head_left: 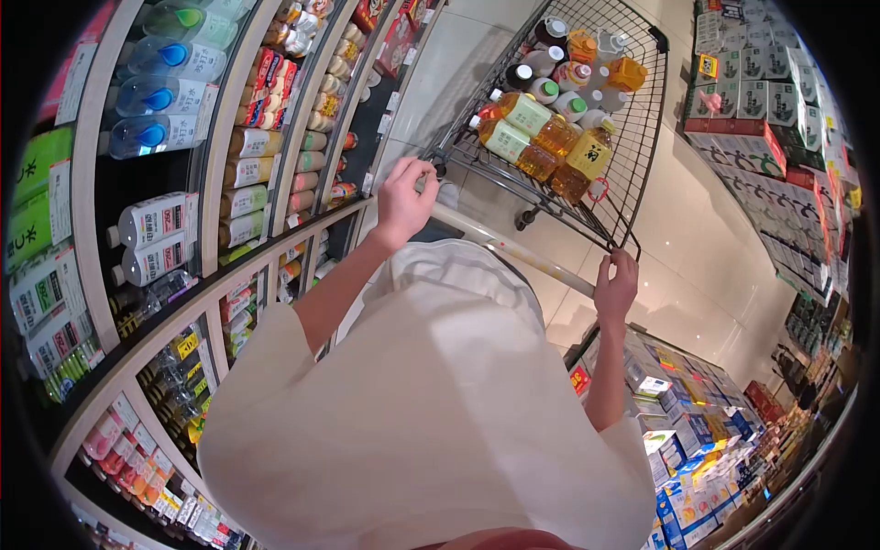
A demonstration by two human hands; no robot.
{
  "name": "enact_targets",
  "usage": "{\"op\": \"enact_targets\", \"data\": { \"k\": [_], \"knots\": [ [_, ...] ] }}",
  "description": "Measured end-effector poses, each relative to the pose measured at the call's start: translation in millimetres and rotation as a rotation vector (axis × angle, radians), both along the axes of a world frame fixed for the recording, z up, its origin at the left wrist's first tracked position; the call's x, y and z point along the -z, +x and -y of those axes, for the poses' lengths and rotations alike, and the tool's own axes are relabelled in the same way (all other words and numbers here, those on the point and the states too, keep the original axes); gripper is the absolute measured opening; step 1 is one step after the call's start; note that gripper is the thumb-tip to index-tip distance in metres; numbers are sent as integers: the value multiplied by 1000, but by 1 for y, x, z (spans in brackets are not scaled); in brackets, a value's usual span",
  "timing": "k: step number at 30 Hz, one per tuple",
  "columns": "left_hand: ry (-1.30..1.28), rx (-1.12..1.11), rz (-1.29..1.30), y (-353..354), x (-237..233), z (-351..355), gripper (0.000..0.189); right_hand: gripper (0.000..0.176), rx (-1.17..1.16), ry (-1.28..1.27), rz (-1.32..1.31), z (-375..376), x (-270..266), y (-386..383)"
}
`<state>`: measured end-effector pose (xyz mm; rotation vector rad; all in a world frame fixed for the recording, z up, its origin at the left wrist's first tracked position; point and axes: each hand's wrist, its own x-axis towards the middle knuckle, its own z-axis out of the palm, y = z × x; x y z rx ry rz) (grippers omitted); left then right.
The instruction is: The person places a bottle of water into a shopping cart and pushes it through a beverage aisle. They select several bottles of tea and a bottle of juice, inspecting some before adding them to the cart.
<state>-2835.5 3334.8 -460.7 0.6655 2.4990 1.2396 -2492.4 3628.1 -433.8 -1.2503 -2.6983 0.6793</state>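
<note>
Bottles (530,116) fill the cart (659,128).
I see left hand (407,199) and right hand (616,285) curled near the handle's (513,250) ends; either grip's hold I can't tell.

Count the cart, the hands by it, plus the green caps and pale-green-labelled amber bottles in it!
Shopping cart: 1
Hands (left hand, right hand): 2
Green caps: 2
Pale-green-labelled amber bottles: 2
Total: 7

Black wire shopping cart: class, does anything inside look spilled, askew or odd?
Two amber bottles with pale green labels lie on their sides in the black wire cart, while green-capped white bottles beside them appear upright. No spill shows.
</note>
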Motion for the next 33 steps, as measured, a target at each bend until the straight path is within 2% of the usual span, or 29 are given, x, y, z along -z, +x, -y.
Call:
{"op": "enact_targets", "data": {
  "k": [6, 12, 14, 18, 25, 26, 33],
  "knots": [
    [-6, 42, 58, -28, -1, -33, 10, 11, 18, 36, 27, -29, 2, -24],
    [-60, 63, -86, -51, 30, -57, 11, 12, 50, 16, 25, -59, 6, -47],
    [50, 69, -170, -56, 29, -70, 12, 11, 47, 17, 22, -70, 7, -53],
    [16, 71, 31, -67, 14, -92, 8, 9, 18, 8, -14, -91, 5, -67],
    [-24, 72, -177, -82, 22, -133, 8, 8, -37, 26, -16, -136, 10, -82],
    [-38, 84, -113, -84, 20, -137, 8, 9, -41, 5, -11, -141, 11, -84],
    [-31, 81, -140, -90, 26, -170, 8, 10, -88, 17, -38, -185, 19, -96]
  ]
}}
